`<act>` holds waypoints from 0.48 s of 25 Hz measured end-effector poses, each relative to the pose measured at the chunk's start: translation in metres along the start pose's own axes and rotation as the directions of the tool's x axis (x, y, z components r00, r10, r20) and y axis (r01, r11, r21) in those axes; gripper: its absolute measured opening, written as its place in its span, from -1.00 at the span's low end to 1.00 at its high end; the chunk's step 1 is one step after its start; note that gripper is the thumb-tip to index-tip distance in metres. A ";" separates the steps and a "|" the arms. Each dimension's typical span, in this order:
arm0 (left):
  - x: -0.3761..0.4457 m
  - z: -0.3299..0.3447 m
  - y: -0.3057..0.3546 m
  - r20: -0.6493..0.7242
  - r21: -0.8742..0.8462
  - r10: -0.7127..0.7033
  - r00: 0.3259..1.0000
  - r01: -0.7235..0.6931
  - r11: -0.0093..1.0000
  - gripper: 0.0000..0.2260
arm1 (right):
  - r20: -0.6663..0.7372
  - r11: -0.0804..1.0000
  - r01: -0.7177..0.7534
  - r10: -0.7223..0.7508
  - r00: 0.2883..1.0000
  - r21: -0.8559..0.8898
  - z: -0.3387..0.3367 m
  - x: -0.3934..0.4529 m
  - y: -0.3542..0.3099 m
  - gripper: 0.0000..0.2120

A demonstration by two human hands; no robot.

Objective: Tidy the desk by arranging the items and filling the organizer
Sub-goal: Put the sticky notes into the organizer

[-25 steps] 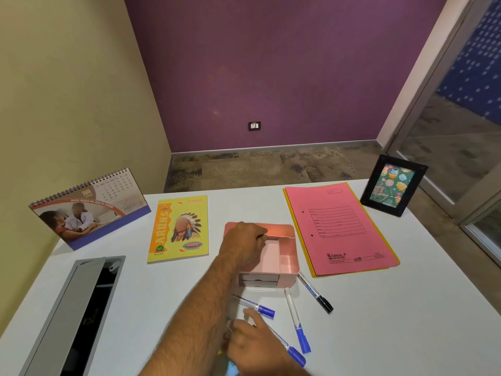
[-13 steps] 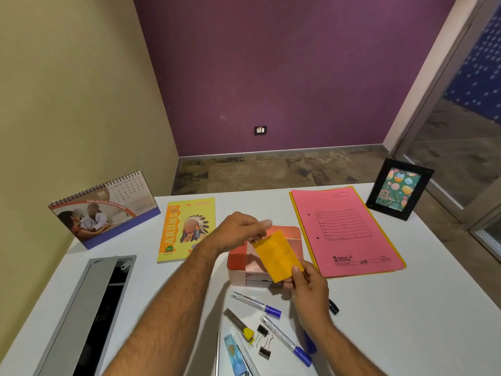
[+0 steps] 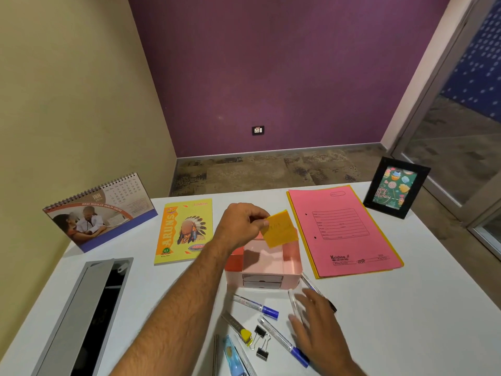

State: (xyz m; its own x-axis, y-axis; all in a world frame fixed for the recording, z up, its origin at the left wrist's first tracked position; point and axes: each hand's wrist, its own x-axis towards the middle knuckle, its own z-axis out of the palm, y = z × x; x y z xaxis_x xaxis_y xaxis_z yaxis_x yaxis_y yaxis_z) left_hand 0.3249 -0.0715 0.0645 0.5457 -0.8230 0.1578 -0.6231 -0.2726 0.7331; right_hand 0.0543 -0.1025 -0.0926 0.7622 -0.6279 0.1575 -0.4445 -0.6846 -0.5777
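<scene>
Organizer [image 3: 291, 263] looks empty; our left hand [image 3: 241, 226] pinches sticky notes [image 3: 279, 229] over it, right hand [image 3: 322, 327] fingers spread above pens [image 3: 256, 305]; clips [image 3: 261, 341] etc. left.

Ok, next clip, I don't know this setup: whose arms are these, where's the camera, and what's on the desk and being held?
No machine: a person's bare arms, filmed from a head-worn camera looking down. The left hand pinches a yellow sticky-note pad above the pink organizer. The right hand hovers open over the pens, holding nothing. On the white desk: a calendar, a yellow notebook, a pink folder, a photo frame and binder clips.
</scene>
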 end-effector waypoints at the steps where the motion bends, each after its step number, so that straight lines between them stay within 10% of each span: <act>1: 0.002 0.002 0.001 -0.018 0.042 0.003 1.000 -0.002 0.999 -0.87 | 0.037 0.998 0.014 -0.012 0.999 -0.067 0.005 -0.010 0.010 -0.40; 6: 0.007 0.017 0.007 0.035 0.300 -0.010 0.999 -0.001 0.954 -0.81 | 0.296 0.949 0.064 0.031 0.955 -0.308 0.033 -0.025 0.049 0.06; 12: 0.012 0.032 -0.001 -0.013 0.390 0.013 1.000 -0.007 0.921 -0.80 | 0.358 0.907 0.153 -0.003 0.934 -0.392 0.046 -0.025 0.064 0.07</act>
State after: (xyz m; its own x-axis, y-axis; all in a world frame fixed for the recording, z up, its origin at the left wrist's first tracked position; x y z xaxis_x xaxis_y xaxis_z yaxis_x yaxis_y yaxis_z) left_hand 0.3138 -0.0975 0.0446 0.5450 -0.8198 0.1755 -0.7957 -0.4399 0.4162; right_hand 0.0283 -0.1133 -0.1706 0.8814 -0.4518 -0.1380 -0.4712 -0.8622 -0.1861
